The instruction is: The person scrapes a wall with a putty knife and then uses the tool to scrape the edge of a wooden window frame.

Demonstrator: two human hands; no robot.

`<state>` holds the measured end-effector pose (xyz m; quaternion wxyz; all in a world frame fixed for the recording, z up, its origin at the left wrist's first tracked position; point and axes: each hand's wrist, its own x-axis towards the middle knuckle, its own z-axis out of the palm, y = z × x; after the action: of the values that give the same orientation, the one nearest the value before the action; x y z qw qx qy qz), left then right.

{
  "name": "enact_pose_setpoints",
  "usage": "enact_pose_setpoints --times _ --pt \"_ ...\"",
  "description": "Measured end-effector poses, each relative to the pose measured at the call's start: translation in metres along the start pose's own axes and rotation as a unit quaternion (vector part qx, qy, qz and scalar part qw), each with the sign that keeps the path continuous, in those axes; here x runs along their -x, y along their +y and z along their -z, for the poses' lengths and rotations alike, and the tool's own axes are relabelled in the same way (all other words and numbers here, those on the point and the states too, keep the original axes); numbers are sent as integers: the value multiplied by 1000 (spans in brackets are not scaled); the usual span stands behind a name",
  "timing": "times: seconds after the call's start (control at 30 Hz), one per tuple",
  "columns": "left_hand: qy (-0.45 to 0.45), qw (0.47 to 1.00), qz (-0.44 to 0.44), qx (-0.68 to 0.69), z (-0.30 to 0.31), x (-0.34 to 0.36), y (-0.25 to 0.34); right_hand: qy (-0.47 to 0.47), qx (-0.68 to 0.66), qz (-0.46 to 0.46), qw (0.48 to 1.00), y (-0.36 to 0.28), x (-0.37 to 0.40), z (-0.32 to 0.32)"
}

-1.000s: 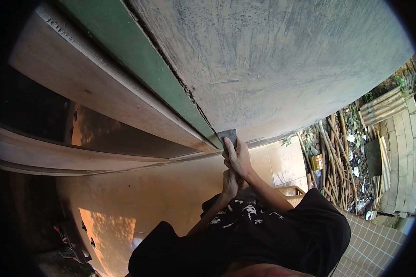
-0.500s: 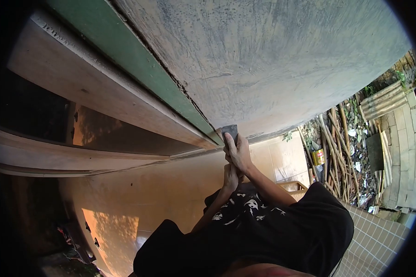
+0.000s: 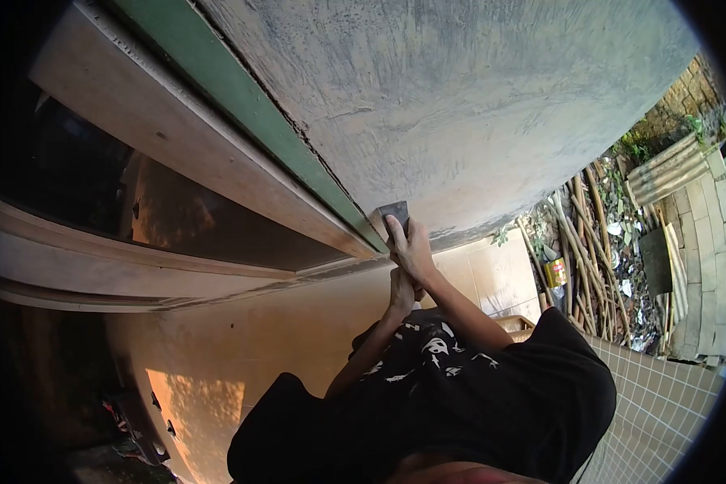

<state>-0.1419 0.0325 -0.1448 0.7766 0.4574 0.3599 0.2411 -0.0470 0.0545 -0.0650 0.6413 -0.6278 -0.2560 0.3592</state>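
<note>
A dark grey, flat-faced block (image 3: 393, 211) is against the lower part of the grey wall, beside the green strip (image 3: 242, 113) of the door frame. My right hand (image 3: 411, 246) grips it, thumb laid along its face and fingers mostly hidden. Just below, my left hand (image 3: 402, 292) is closed against the heel of my right hand. What lies inside its fingers is hidden. The wall (image 3: 476, 105) is streaked and scuffed, with a cracked, ragged gap where it meets the green strip.
To the left is a wooden frame (image 3: 194, 133) around a dark glass pane (image 3: 242, 210). Orange-tan floor tiles (image 3: 298, 339) lie below. At right are bamboo poles (image 3: 593, 250), a yellow can (image 3: 555, 273), litter and a corrugated sheet (image 3: 665, 173). A grid-tiled surface (image 3: 653, 395) is at lower right.
Both hands and the block have shifted slightly up and to the left along the wall beside the green strip. The camera view has also tilted a little.
</note>
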Motion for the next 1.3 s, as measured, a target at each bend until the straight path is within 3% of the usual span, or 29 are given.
enact_pose_setpoints --times 0.03,0.07,0.13,0.2,0.23,0.3,0.37,0.43,0.5,0.53,0.63,0.67,0.77,0.8,0.9,1.17,1.3 --pt "1 1000 3 -2 4 4 -8 21 -20 -36 999 21 5 0" --pt "-8 1000 13 27 5 5 -13 42 25 -4 999 34 2 -1" --pt "-15 998 17 52 3 8 4 26 -15 -16 999 5 8 -3" --pt "-6 998 -62 11 -11 7 37 18 -49 -29 998 -29 4 -1" --pt "-20 996 -70 -42 -5 -9 34 7 -32 26 999 -44 -5 -2" --pt "-46 997 -63 2 4 -18 16 -9 -20 79 997 -36 2 -7" --pt "19 999 15 32 -15 -5 12 -4 -27 13 1000 1 0 1" --pt "9 999 40 21 -10 -1 11 2 -32 -12 999 -4 6 2" --pt "-16 998 -25 53 0 0 16 22 14 33 999 -22 8 -6" --pt "-14 998 -16 51 2 5 9 8 38 125 991 -50 0 -14" --pt "-8 998 -21 63 1 -13 -10 27 89 93 991 5 -2 -5" --pt "-11 997 33 66 5 -9 -22 15 46 18 999 16 3 0" --pt "14 998 26 62 4 7 -12 4 -31 4 1000 12 13 -2" --pt "31 998 -18 56 -2 7 0 -13 -57 6 998 -6 17 -4" --pt "4 998 -54 35 -4 1 29 -15 -25 54 998 -43 12 -10" --pt "46 993 58 90 -12 -1 16 -9 -40 32 999 -6 1 0" --pt "35 996 46 67 -16 2 14 2 -60 -5 998 3 4 6"
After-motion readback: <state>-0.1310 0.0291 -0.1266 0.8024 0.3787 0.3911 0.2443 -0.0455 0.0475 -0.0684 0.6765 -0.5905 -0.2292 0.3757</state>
